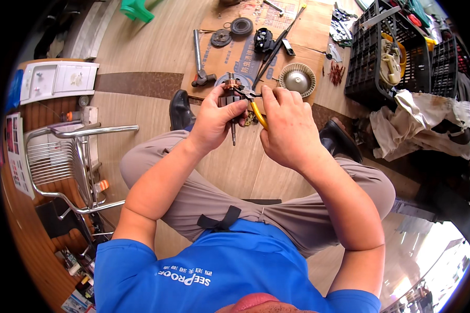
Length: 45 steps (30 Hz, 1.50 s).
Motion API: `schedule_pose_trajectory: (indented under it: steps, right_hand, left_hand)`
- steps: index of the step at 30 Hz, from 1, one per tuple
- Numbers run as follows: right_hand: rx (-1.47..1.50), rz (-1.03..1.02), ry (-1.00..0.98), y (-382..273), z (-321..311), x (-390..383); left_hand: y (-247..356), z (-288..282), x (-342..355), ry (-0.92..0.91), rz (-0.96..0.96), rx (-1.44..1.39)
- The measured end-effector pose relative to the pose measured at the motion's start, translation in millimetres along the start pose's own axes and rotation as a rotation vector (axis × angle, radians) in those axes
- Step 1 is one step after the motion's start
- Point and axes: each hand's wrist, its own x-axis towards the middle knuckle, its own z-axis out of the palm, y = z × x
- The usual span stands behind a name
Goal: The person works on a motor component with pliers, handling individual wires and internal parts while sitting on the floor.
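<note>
Between my knees, my left hand is wrapped round a motor armature. Copper windings show at its far end, and a thin shaft points back toward me. In my right hand is a pair of pliers with yellow handles, one of them partly hidden under my fingers. The plier jaws lie against the winding end of the armature; whether they grip a wire there is too small to tell. Just beyond, partly covered by the armature, a round metal part rests on the cardboard.
A cardboard sheet ahead bears a hammer, two round discs, a black plastic part and a white blower wheel. Black crates and a stained cloth stand right. A metal chair is left.
</note>
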Motion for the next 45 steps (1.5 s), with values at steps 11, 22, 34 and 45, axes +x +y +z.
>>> schedule_pose_trajectory:
  steps: [11,22,34,45]
  right_hand:
    - [-0.107,-0.029,0.085,0.4,16.2,-0.2]
    - [-0.137,0.056,-0.002,-0.5,24.5,4.4]
    - [0.249,0.239,-0.086,-8.9,21.4,8.1]
    - [0.264,0.126,-0.07,4.4,5.6,5.3]
  left_hand:
    - [-1.3,9.8,1.9,0.116,0.002,0.217]
    - [-7.4,8.9,-1.7,0.135,-0.002,0.402]
    - [1.5,14.7,-2.2,0.142,0.007,0.165]
    - [7.6,8.6,1.8,0.06,-0.026,0.016]
